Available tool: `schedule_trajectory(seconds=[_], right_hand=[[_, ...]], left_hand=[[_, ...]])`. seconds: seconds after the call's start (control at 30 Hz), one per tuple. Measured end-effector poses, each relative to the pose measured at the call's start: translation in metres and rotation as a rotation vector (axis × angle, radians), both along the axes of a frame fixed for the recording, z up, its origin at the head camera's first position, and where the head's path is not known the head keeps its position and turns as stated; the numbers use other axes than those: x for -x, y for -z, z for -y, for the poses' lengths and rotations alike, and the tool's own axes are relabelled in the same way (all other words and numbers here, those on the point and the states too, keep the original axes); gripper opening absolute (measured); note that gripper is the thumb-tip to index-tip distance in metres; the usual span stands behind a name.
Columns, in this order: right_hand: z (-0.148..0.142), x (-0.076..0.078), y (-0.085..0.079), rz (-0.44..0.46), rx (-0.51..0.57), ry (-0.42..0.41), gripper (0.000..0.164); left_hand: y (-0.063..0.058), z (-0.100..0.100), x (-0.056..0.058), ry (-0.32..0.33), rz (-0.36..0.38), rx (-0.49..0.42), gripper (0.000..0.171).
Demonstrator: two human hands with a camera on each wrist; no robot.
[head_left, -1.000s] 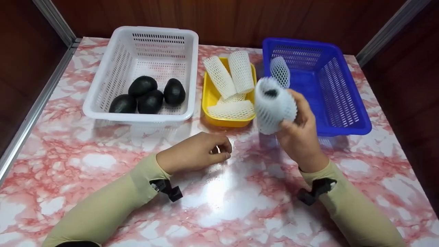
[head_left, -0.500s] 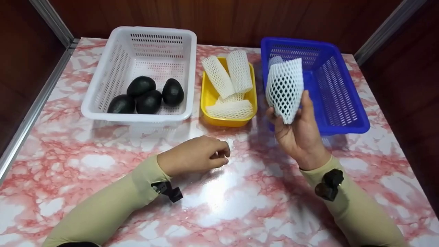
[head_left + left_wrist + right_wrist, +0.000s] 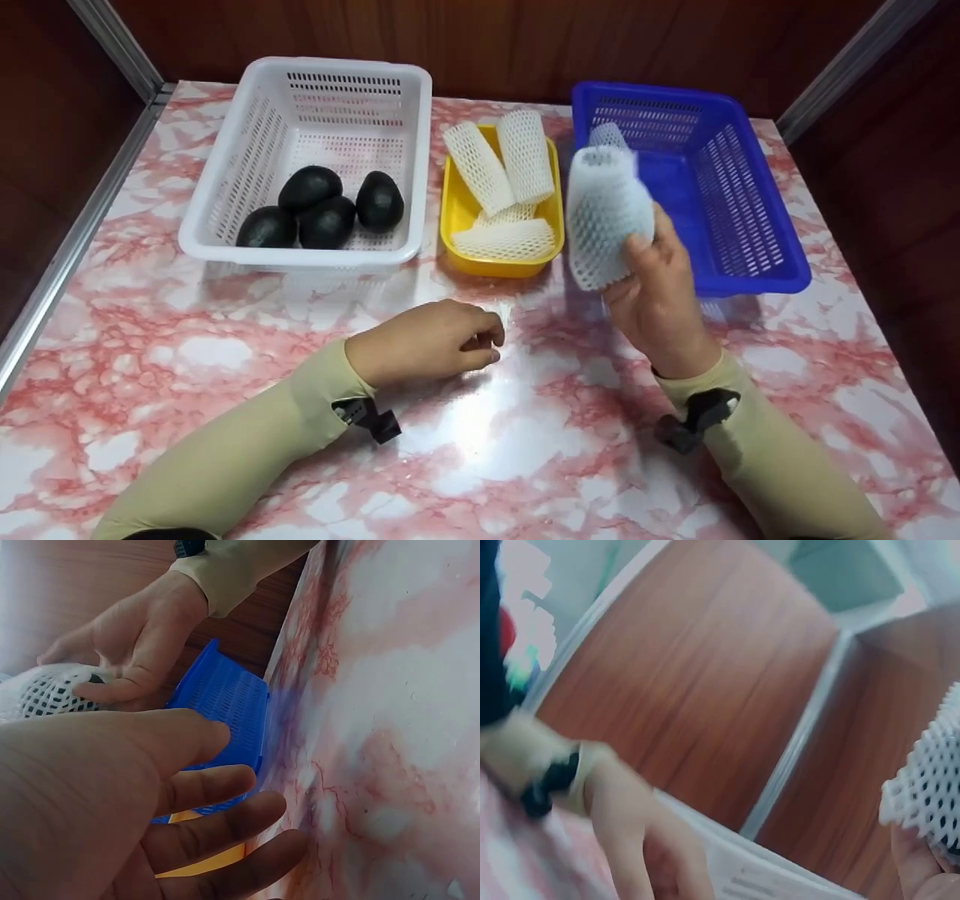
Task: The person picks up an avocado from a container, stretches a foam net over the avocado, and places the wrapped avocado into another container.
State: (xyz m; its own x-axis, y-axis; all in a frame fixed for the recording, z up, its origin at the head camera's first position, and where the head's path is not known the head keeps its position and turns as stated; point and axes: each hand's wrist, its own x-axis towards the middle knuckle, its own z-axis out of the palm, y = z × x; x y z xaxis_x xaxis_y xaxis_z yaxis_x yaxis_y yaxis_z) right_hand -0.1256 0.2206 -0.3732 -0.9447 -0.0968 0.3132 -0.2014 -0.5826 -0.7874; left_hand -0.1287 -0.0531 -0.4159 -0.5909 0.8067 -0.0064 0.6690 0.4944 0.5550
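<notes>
My right hand (image 3: 660, 292) grips an avocado sleeved in a white foam net (image 3: 604, 217), raised in front of the blue basket's left side. Dark skin shows through the mesh (image 3: 56, 694) in the left wrist view, and part of the net (image 3: 934, 780) shows at the right edge of the right wrist view. My left hand (image 3: 427, 341) rests over the table with loosely bent fingers and holds nothing; its fingers (image 3: 225, 825) are spread apart in the left wrist view. Several bare dark avocados (image 3: 311, 189) lie in the white basket (image 3: 300, 256).
A yellow tray (image 3: 499, 268) between the baskets holds several foam nets (image 3: 523, 154). At the right stands the blue basket (image 3: 750, 283), with one netted piece (image 3: 607, 135) at its back left. Wooden panels (image 3: 495, 45) enclose the marbled table (image 3: 262, 397).
My right hand has turned the netted avocado about, tilting it away and then back upright, while staying by the blue basket. My left hand has stayed almost still.
</notes>
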Motion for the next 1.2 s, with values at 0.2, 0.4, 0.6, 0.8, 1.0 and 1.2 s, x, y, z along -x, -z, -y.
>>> schedule_trajectory(seconds=[0.2, 0.4, 0.6, 0.8, 1.0, 1.2], right_hand=[[0.012, -0.008, 0.005, -0.569, -0.581, 0.403, 0.068], [0.020, -0.012, 0.014, -1.197, -0.910, 0.522, 0.042], [0.016, -0.019, 0.011, -1.206, -1.010, 0.448, 0.042], [0.009, -0.013, 0.007, -1.137, -1.029, 0.452, 0.064], [-0.013, 0.005, -0.014, -0.799, -0.911, 0.478, 0.068], [-0.043, 0.045, -0.063, -0.260, -1.189, 0.679, 0.074]], left_hand=[[0.000, 0.001, 0.000, 0.000, 0.032, 0.008, 0.013], [0.001, 0.005, -0.004, -0.068, 0.193, -0.101, 0.025], [0.002, 0.006, -0.007, -0.121, 0.248, -0.100, 0.037], [0.001, 0.002, -0.006, -0.082, 0.148, -0.015, 0.014], [0.001, -0.005, -0.002, 0.008, 0.004, 0.062, 0.017], [0.003, -0.004, -0.002, 0.006, 0.008, 0.089, 0.018]])
